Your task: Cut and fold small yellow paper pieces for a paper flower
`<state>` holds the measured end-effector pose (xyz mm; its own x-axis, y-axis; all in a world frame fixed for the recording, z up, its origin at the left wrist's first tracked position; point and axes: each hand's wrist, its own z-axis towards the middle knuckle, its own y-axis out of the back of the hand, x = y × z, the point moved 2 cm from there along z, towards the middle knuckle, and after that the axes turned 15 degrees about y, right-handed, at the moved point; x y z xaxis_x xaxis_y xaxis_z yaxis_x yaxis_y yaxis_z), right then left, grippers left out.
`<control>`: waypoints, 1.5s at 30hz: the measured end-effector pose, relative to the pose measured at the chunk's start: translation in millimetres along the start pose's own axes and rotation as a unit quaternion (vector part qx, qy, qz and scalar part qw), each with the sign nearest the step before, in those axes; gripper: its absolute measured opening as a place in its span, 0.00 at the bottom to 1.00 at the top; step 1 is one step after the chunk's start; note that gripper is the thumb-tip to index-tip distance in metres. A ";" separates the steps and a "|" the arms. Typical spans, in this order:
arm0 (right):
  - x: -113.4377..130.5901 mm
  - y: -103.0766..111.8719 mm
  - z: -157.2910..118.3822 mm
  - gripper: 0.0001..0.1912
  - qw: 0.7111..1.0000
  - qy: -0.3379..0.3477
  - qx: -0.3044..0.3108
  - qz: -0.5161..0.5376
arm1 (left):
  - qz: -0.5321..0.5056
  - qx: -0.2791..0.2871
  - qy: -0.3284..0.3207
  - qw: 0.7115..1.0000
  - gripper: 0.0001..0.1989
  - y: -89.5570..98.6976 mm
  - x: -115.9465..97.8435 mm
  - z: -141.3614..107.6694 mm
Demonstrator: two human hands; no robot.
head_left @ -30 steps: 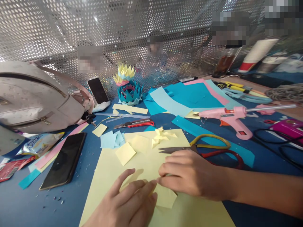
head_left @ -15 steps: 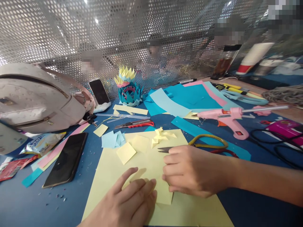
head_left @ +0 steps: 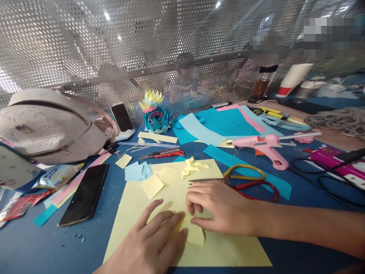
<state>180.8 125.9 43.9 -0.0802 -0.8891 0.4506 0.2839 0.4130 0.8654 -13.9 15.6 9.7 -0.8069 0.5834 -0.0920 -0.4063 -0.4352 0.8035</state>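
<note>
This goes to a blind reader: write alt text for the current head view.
A person's left hand rests on a small yellow paper atop a larger sheet, the right hand at the paper's edge. Scissors lie beyond the right hand, a glue gun farther back. A backpack and a phone are at left, a spiky paper craft behind.

Pale yellow paper piece [head_left: 195, 235], pink glue gun [head_left: 269, 142]

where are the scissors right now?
In the head view, right of centre: the scissors lie just beyond the right hand, nearer than the pink glue gun, handles partly over a blue strip.
</note>
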 end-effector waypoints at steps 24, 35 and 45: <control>-0.3 12.7 -3.3 0.15 0.921 0.303 0.023 -0.245 | -0.008 0.079 -0.052 0.995 0.13 24.8 0.5 22.7; 1.5 14.1 0.9 0.09 0.984 0.127 0.056 -0.110 | -0.014 0.091 -0.052 0.994 0.15 23.8 -0.1 19.2; 18.1 17.2 10.3 0.07 0.987 -0.107 0.122 -0.013 | -0.011 0.102 -0.043 0.994 0.16 28.1 -7.0 19.2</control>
<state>174.4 119.0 69.2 -0.2908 -0.8488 0.4415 0.0433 0.4493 0.8923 -11.4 12.5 44.3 -0.7553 0.6520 -0.0664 -0.3207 -0.2793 0.9050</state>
